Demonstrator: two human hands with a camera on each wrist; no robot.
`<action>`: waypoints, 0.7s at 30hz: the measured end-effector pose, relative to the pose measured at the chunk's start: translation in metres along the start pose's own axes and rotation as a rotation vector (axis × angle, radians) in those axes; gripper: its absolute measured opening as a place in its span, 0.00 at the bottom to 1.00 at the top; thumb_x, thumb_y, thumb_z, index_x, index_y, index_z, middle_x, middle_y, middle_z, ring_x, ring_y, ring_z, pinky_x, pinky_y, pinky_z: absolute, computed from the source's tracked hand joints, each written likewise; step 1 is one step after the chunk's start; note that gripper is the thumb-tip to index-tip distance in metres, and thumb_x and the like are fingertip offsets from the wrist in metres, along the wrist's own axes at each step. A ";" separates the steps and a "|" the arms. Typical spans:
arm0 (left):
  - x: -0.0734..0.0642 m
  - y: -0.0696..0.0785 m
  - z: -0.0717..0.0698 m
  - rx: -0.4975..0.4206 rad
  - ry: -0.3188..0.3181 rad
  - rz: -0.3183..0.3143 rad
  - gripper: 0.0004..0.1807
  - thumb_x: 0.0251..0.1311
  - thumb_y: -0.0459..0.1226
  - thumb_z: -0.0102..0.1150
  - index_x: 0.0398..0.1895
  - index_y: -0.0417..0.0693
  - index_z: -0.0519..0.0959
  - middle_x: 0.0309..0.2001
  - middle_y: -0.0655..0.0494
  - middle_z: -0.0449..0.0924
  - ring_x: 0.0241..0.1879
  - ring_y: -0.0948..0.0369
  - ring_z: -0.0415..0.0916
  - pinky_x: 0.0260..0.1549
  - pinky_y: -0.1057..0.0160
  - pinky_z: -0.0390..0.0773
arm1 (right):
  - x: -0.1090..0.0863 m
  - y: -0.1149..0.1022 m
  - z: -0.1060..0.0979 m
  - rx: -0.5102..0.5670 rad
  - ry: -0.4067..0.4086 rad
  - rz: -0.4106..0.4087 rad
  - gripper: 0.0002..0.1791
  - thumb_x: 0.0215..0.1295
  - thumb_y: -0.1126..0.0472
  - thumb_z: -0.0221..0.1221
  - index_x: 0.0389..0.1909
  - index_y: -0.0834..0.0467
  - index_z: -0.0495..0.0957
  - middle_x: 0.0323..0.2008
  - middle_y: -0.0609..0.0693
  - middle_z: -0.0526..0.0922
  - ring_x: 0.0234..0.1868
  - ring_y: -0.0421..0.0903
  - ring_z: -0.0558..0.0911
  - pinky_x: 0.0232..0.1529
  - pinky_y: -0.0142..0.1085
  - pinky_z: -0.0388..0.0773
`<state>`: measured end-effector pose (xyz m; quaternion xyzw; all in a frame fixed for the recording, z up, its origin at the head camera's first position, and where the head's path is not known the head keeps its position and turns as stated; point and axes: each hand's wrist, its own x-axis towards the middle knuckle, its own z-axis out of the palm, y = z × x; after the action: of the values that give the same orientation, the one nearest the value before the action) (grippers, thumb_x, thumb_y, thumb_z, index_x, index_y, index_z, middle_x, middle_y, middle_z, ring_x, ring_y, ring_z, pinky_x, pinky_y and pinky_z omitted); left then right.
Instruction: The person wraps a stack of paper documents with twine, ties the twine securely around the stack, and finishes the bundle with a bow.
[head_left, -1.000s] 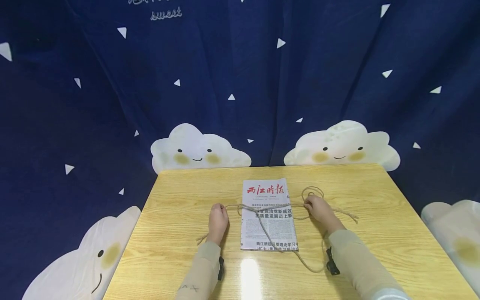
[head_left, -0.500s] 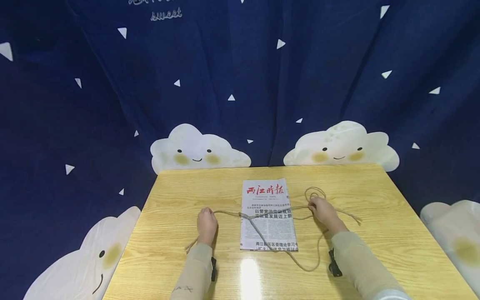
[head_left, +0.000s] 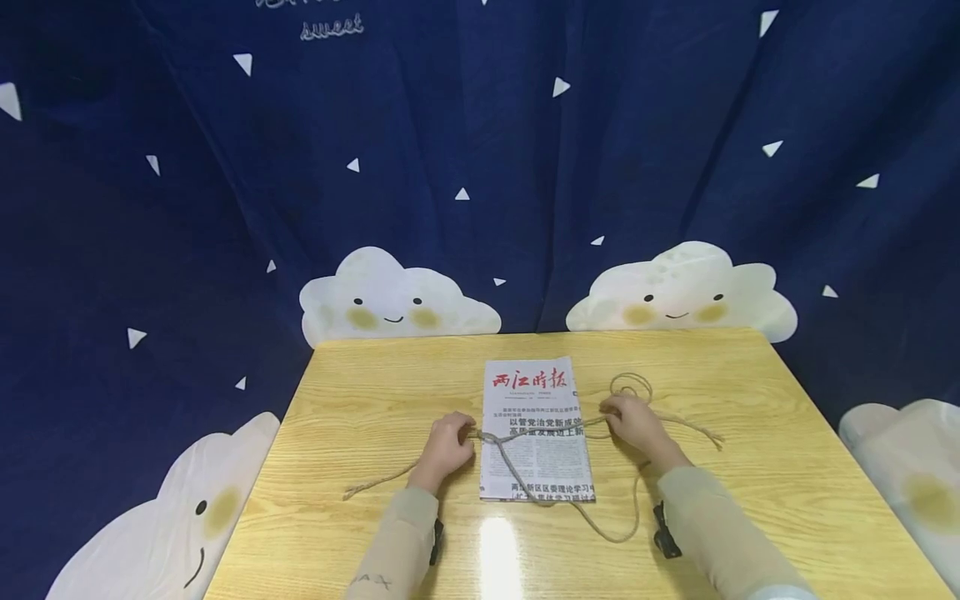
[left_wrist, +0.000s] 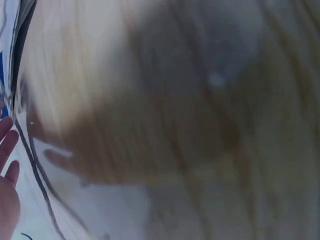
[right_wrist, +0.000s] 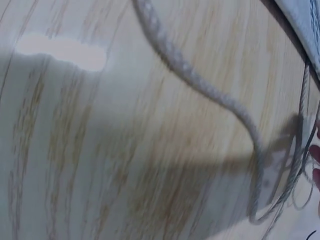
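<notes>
My left hand [head_left: 447, 446] is at the rope [right_wrist: 172, 57], its grip unclear; my right hand [head_left: 636, 425] pinches it. I'd take up slack slowly and evenly so the newspaper [head_left: 562, 462], lying near the far edge of the table [head_left: 375, 383], doesn't skew

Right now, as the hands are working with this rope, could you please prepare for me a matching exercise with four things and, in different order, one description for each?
Things:
1. newspaper
2. right hand
3. rope
4. curtain

Descriptions:
A. dark blue with white triangles
B. lies across the front page and also on the table
C. white with a red heading
D. beside the front page, fingers at the cord

Pairs: 1-C, 2-D, 3-B, 4-A.
</notes>
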<state>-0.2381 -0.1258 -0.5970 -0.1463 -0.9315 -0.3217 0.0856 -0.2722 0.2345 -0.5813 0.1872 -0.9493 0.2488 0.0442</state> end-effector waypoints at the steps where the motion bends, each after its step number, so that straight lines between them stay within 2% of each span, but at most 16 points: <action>1: 0.000 0.002 0.001 0.000 -0.011 0.011 0.13 0.46 0.30 0.57 0.38 0.43 0.78 0.37 0.53 0.78 0.42 0.54 0.73 0.52 0.51 0.67 | 0.001 -0.003 0.001 0.014 -0.002 -0.025 0.10 0.54 0.71 0.57 0.39 0.66 0.79 0.34 0.54 0.79 0.38 0.53 0.78 0.42 0.47 0.77; 5: 0.001 0.006 0.007 0.050 -0.016 0.028 0.05 0.49 0.33 0.60 0.31 0.45 0.77 0.27 0.58 0.74 0.32 0.60 0.70 0.42 0.56 0.71 | 0.003 -0.010 0.006 0.049 -0.056 -0.079 0.07 0.54 0.66 0.60 0.34 0.61 0.80 0.31 0.49 0.78 0.35 0.47 0.76 0.41 0.45 0.75; 8: 0.003 0.008 0.009 0.068 -0.010 0.035 0.03 0.52 0.33 0.61 0.30 0.44 0.77 0.25 0.59 0.73 0.29 0.62 0.69 0.35 0.61 0.73 | 0.003 -0.012 0.009 0.048 -0.109 -0.048 0.03 0.56 0.61 0.61 0.31 0.57 0.80 0.28 0.44 0.75 0.32 0.42 0.74 0.37 0.41 0.75; 11: 0.004 0.009 0.009 0.029 -0.020 0.022 0.04 0.55 0.32 0.60 0.33 0.42 0.76 0.27 0.57 0.74 0.30 0.63 0.70 0.31 0.65 0.75 | 0.004 -0.010 0.011 0.064 -0.128 -0.006 0.03 0.59 0.60 0.60 0.29 0.55 0.79 0.28 0.44 0.74 0.32 0.41 0.74 0.37 0.39 0.74; 14: 0.004 0.008 0.006 -0.015 -0.014 0.000 0.05 0.58 0.32 0.57 0.36 0.41 0.75 0.30 0.55 0.74 0.31 0.62 0.71 0.32 0.64 0.76 | 0.005 -0.008 0.009 0.115 -0.109 0.015 0.03 0.60 0.61 0.58 0.30 0.56 0.78 0.30 0.46 0.76 0.33 0.43 0.75 0.38 0.42 0.75; 17: 0.003 0.005 0.001 -0.026 0.016 -0.002 0.05 0.59 0.32 0.56 0.36 0.40 0.75 0.33 0.53 0.74 0.34 0.60 0.73 0.35 0.62 0.77 | 0.005 -0.004 0.005 0.157 -0.074 -0.003 0.03 0.60 0.64 0.58 0.30 0.59 0.78 0.30 0.48 0.78 0.34 0.46 0.76 0.39 0.44 0.75; 21: 0.001 -0.001 -0.005 -0.011 0.034 0.014 0.03 0.60 0.31 0.54 0.34 0.39 0.75 0.34 0.51 0.74 0.36 0.58 0.74 0.37 0.60 0.77 | 0.005 0.000 0.001 0.129 -0.064 -0.019 0.03 0.59 0.65 0.58 0.29 0.61 0.78 0.28 0.48 0.78 0.32 0.46 0.76 0.37 0.43 0.76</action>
<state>-0.2395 -0.1297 -0.5934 -0.1476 -0.9272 -0.3286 0.1029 -0.2772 0.2327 -0.5810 0.2066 -0.9303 0.3031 0.0041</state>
